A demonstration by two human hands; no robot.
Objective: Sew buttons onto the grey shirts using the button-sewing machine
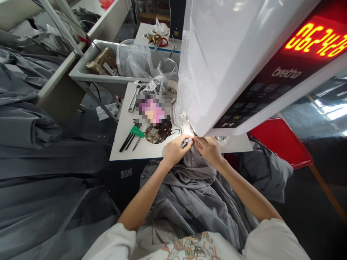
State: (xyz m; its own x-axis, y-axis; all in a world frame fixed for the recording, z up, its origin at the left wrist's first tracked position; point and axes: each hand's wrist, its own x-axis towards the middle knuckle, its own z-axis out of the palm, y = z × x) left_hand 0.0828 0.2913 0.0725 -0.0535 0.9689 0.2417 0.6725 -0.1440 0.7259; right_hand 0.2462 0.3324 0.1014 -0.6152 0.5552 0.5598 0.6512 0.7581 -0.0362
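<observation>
Grey fabric (202, 187) lies bunched over my lap and rises to the edge of the white table, where both hands grip its end. My left hand (176, 148) pinches the cloth between thumb and fingers. Close beside it, my right hand (208, 148) is closed on the same cloth, fingertips nearly meeting the left ones. Just above them stands the white head of a sewing machine (217, 65) with a lit red number display. The machine hides its needle area and part of my right fingers. A small bright light falls on the spot by my fingertips.
On the white table (121, 144) lie an adjustable wrench (133, 99), hex keys in a green holder (137, 131) and a dish of small metal parts (153, 135). A grey bin (108, 77) stands behind. A red stool (282, 142) is at right; grey cloth piles (40, 162) at left.
</observation>
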